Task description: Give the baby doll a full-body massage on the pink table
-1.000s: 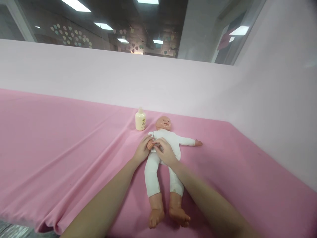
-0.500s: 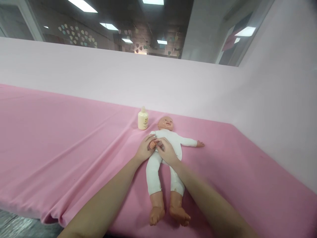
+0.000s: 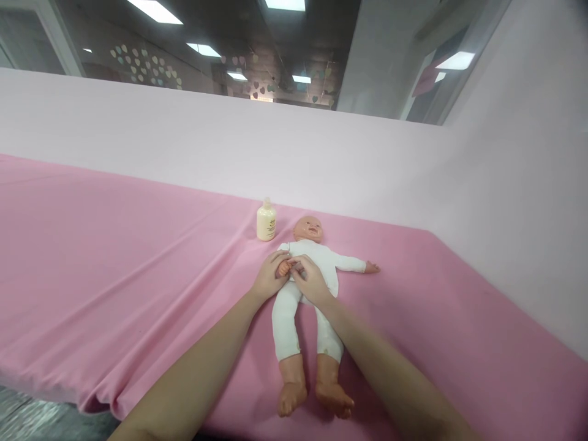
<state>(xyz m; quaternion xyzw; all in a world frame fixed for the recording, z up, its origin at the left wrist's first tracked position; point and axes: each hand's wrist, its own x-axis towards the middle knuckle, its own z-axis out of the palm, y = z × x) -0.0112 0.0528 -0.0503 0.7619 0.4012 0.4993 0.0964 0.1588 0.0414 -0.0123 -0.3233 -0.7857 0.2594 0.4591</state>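
Observation:
A baby doll (image 3: 321, 257) in a white suit lies on its back on the pink sheet (image 3: 138, 245), head toward the wall and bare feet toward me. One of its arms is stretched out to the right. My left hand (image 3: 270, 275) is closed around the doll's other hand (image 3: 284, 268), cupping it from the left. From the right, my right hand (image 3: 310, 278) pinches at the fingers of that same doll hand, over the doll's belly. The tips of my right fingers are partly hidden.
Left of the doll's head stands a cream-coloured pump bottle (image 3: 266, 222). A pale wall (image 3: 206, 141) rises behind the sheet, with a window (image 3: 275, 37) above it. The sheet's edge hangs in folds at the lower left, above a grey floor (image 3: 46, 416).
Both hands stay on the doll's hand, with hardly any movement of the fingers. The whole view has shifted very slightly.

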